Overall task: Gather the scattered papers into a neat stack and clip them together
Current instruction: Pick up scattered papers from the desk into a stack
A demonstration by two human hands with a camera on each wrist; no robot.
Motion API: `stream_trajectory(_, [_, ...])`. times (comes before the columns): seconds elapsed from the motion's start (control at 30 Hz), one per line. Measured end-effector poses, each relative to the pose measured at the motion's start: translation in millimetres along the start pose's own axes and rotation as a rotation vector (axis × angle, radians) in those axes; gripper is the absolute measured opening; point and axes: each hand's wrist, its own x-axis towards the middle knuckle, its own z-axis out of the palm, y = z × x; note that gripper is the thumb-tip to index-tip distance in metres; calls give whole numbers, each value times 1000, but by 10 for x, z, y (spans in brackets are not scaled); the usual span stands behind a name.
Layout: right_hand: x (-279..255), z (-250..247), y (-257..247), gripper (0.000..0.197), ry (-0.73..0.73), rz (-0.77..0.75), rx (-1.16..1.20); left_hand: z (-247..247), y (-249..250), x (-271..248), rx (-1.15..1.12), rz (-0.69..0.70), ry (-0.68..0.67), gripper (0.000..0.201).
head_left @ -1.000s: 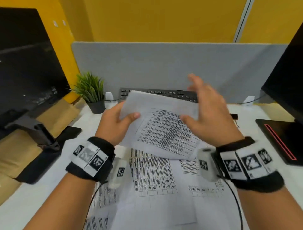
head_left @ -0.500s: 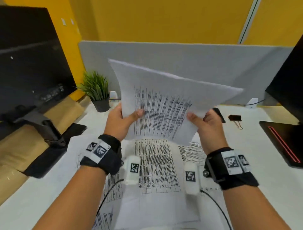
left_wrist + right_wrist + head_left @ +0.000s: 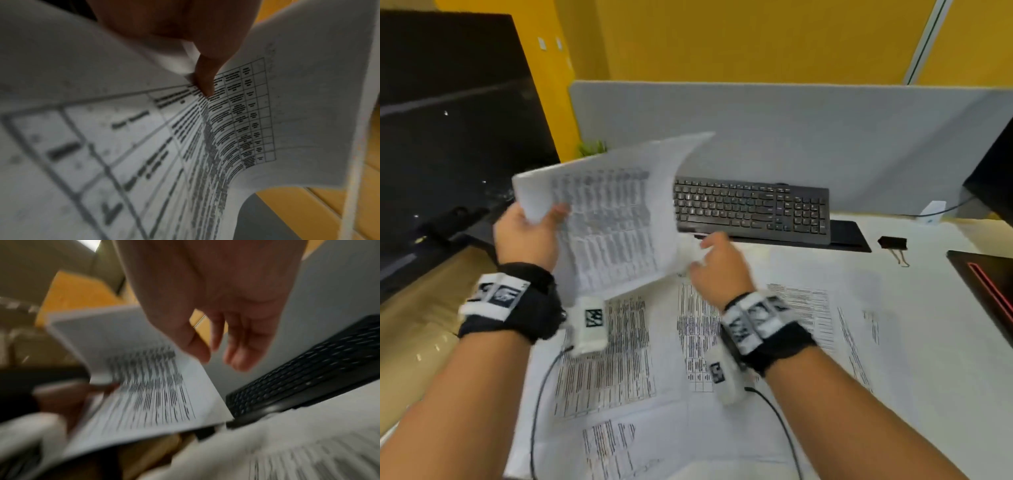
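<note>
My left hand (image 3: 530,233) holds a small bunch of printed sheets (image 3: 613,219) up above the desk's left side, thumb on the front; the left wrist view shows that thumb (image 3: 205,81) pressing the curved sheets (image 3: 246,129). My right hand (image 3: 717,263) hovers low over the loose papers (image 3: 801,308) on the desk, apart from the held sheets. In the right wrist view its fingers (image 3: 242,353) hang relaxed and hold nothing, with the held sheets (image 3: 144,378) to their left. More printed pages (image 3: 619,359) lie overlapping under my wrists. A black binder clip (image 3: 892,242) lies at the far right.
A black keyboard (image 3: 751,209) sits behind the papers against the grey partition (image 3: 791,137). A dark monitor (image 3: 448,137) stands at the left and a black laptop edge (image 3: 983,284) at the right. A small plant (image 3: 592,147) peeks over the held sheets.
My right hand has let go of the held sheets and dropped toward the desk papers. The left hand has swung the sheets to the left and lower.
</note>
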Motion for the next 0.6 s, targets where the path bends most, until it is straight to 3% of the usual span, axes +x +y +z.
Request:
stream_trajectory(0.07, [-60,365,-127,53,-329,48,-239,-266,-68,95,53,-11,70,40])
stream_trajectory(0.13, [-98,703,-163,51,-433,110,-333,-476,-107,105,87,-47,107,40])
stream_trajectory(0.23, [-94,980,-99,41,-356,192,-344,-686,-169,49,50,-112,110,40])
stream_trajectory(0.4, [-3,684,-61,61,-381,280,-209,-834,-438,80,35,-134,145,66])
stream_trajectory(0.5, [-30,260,89,32,-308,272,-236,-729,-270,-9,26,-135,78,52])
stream_trajectory(0.6, [-120,-82,360,19,-276,323,-404,-592,-198,-58,15,-129,50,41])
